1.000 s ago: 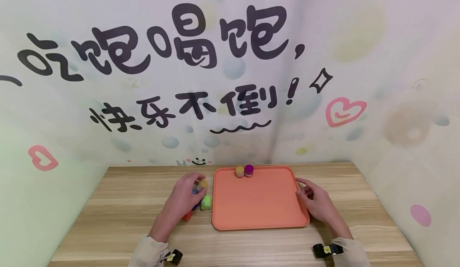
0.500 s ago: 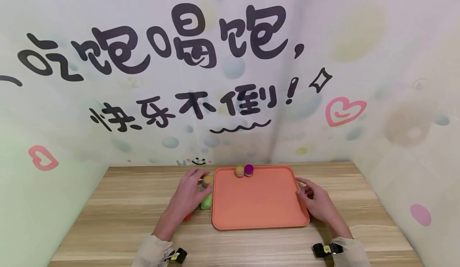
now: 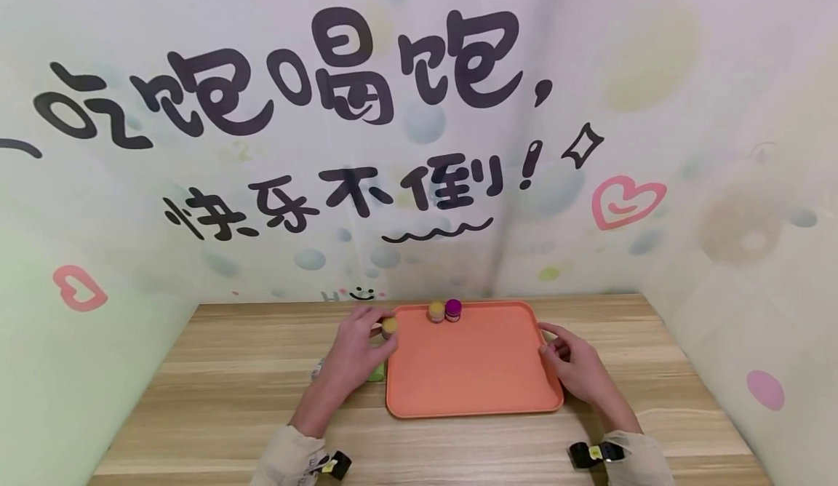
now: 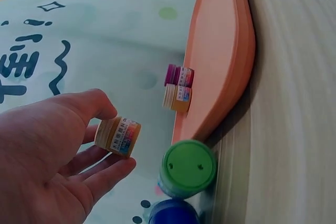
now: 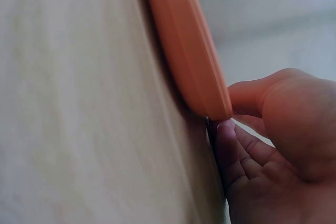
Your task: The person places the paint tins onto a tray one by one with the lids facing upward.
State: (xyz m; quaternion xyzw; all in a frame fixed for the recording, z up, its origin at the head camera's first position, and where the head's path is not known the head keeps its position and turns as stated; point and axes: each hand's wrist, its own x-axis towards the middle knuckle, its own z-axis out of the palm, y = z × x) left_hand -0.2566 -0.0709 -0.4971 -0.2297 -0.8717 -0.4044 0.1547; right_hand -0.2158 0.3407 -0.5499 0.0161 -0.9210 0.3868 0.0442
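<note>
My left hand (image 3: 356, 351) pinches a small yellow-ochre paint jar (image 4: 119, 136) between thumb and fingers, its label showing in the left wrist view. It holds the jar in the air at the left edge of the orange tray (image 3: 474, 362). A second yellow-ochre jar (image 3: 436, 312) and a purple jar (image 3: 453, 311) stand side by side along the tray's far rim. My right hand (image 3: 579, 369) grips the tray's right rim; in the right wrist view its fingertips (image 5: 227, 129) meet the rim's edge.
A green-lidded jar (image 4: 188, 169) and a blue-lidded jar (image 4: 174, 213) stand left of the tray, partly hidden by my left hand in the head view. A pale bluish item (image 3: 317, 368) shows behind that wrist. The wooden table (image 3: 216, 391) meets a printed wall (image 3: 275, 268) at the back.
My left hand has lifted the yellow-ochre jar from among the jars on the left and carried it rightward to the tray's edge. The right hand and tray have stayed put.
</note>
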